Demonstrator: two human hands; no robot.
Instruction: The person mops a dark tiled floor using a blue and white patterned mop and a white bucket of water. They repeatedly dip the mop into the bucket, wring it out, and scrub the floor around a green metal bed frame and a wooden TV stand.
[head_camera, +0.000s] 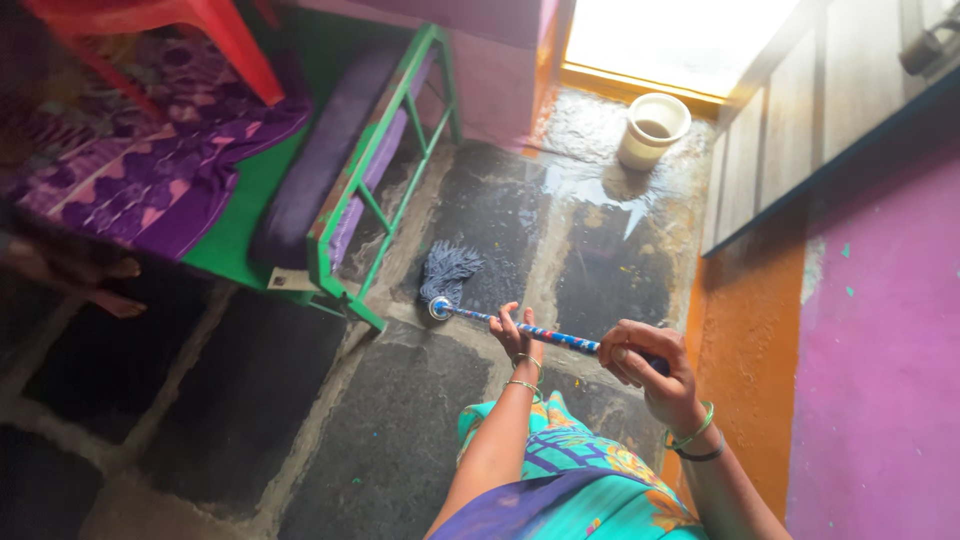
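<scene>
Two hands held one mop (500, 322) | mop head (447, 272) lay on wet stone floor (400, 440) beside green bed frame (385, 150) | left hand (515, 335) loosely curled on mid handle | right hand (640, 365) closed on handle end | bucket (653, 130) well apart, by doorway | purple wall (880, 350) at right

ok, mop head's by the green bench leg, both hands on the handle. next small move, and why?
Probably draw the mop back along the floor toward the feet. Its head sits at the bench edge on wet dark stone, while the nearer slabs look duller. Left hand and right hand already grip the handle.
</scene>
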